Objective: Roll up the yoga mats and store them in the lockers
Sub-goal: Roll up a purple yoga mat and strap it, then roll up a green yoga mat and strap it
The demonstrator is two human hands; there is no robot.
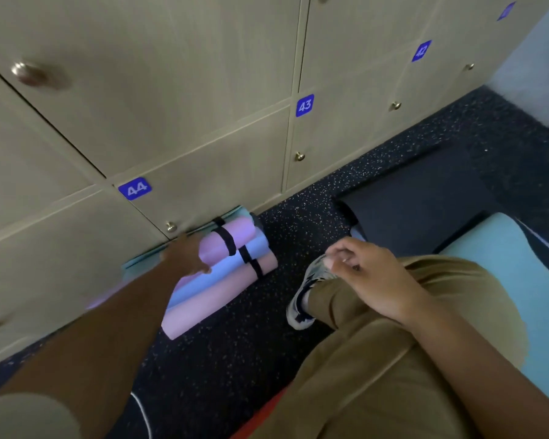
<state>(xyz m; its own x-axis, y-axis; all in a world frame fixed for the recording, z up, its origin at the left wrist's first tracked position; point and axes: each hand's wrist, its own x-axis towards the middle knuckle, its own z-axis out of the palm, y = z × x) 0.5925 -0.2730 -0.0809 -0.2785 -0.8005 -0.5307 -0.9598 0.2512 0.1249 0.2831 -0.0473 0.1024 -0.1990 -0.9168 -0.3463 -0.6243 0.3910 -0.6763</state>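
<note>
From the head camera, rolled yoga mats [232, 261] in pink and blue are seen stacked on the dark floor [235, 359], right against the lockers [171, 106] under number 44. The left hand [186, 256] is laid on the top mat; its fingers are blurred, so its grip cannot be told. The right hand [366, 274] is loosely curled above the knee, and nothing is held.

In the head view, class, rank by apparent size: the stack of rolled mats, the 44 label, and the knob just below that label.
1. Stack of rolled mats, plainly largest.
2. 44 label.
3. Knob, smallest.
All three sit similarly far from the camera, so the order looks reliable.
</note>
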